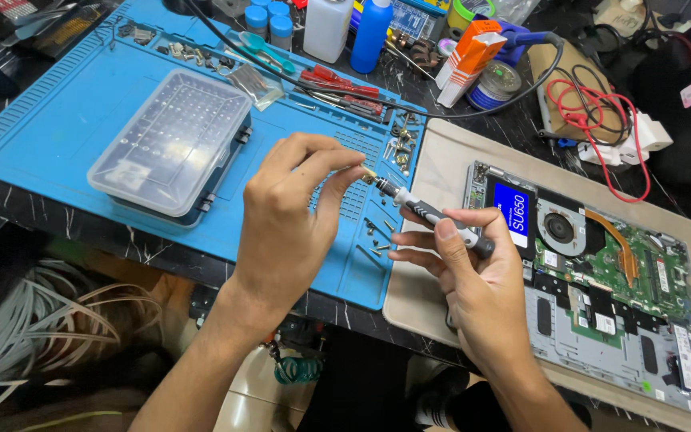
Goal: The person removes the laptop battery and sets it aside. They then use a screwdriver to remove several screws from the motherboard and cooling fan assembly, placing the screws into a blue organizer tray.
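Bench: dark marbled top crowded with bottles, wires and tools around the blue work mat [81, 112].
Laptop: opened laptop [609, 296], boards bare, lies right of the mat.
Bit case: clear-lidded bit case [171, 142] rests on the mat.
Right hand: right hand [473, 280], off the mat's right edge, wraps the screwdriver [433, 218]; best held level.
Left hand: left hand [289, 224], over the mat, pinches the bit [370, 176] at the driver's tip; seat it straight.

Grey-black precision screwdriver [433, 218] held tilted above blue mat edge, small bit [369, 175] at tip.
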